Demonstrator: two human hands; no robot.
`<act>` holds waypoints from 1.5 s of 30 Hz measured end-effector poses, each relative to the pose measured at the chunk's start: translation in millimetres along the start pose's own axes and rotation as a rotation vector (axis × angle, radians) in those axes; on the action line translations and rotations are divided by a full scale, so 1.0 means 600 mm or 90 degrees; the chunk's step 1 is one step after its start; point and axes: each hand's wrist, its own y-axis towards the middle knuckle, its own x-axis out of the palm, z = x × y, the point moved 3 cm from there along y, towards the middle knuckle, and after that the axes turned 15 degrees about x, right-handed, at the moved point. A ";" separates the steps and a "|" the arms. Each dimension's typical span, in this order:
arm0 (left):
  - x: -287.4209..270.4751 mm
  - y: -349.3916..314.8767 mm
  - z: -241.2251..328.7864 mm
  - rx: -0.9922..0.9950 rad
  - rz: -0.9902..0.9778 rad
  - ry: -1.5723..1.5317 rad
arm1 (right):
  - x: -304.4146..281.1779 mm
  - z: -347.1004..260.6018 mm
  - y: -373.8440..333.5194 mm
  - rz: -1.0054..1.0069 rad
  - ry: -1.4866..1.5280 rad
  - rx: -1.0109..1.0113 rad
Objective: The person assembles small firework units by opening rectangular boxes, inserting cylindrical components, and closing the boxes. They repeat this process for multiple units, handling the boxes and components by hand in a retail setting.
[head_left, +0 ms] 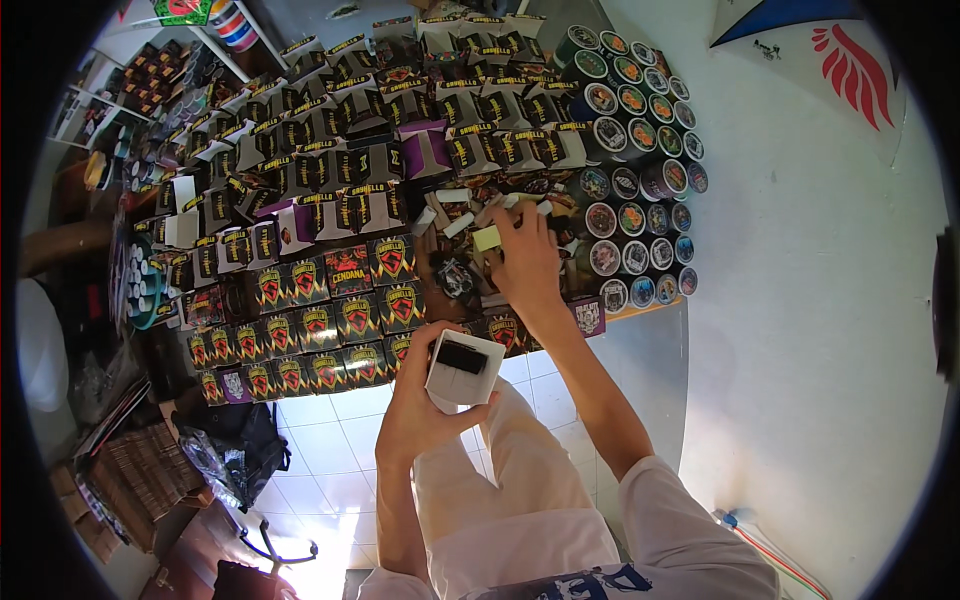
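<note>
My left hand [415, 410] grips a small white-walled box [452, 384], fingers and thumb around its sides. The box's top is open toward me, and a black piece [463, 358] lies inside it. My right hand [527, 262] reaches over a loose pile on the table, its thumb and a finger bent around a pale yellow block [487, 238]. Small white pieces [457, 225] lie in the pile beside the fingers. Near the right wrist sits a dark crumpled packet [455, 277], its kind unclear.
Rows of open dark boxes [365, 160] cover the table's far and left parts. Closed dark boxes with red-and-yellow emblems [358, 315] line the near left. Round-lidded containers [635, 258] stand in stacks at the right, beside a white wall [790, 300]. A black bag [245, 450] lies on the floor.
</note>
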 end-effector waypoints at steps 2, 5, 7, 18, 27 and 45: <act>-0.001 0.000 0.002 0.001 -0.001 0.004 | -0.016 -0.010 -0.001 0.018 0.009 -0.040; -0.002 0.001 0.005 0.005 -0.011 0.012 | 0.006 -0.026 -0.013 -0.149 -0.012 -0.093; 0.000 0.005 0.008 0.015 -0.023 0.021 | 0.041 -0.019 -0.018 -0.133 -0.068 -0.100; 0.001 0.003 0.004 0.002 -0.003 -0.007 | -0.038 0.003 0.004 0.015 -0.035 0.024; 0.005 0.010 0.008 0.006 -0.020 -0.005 | 0.052 -0.028 -0.016 -0.150 -0.149 -0.160; -0.044 -0.039 0.159 0.038 -0.029 0.081 | -0.270 -0.071 -0.151 0.007 0.243 -0.153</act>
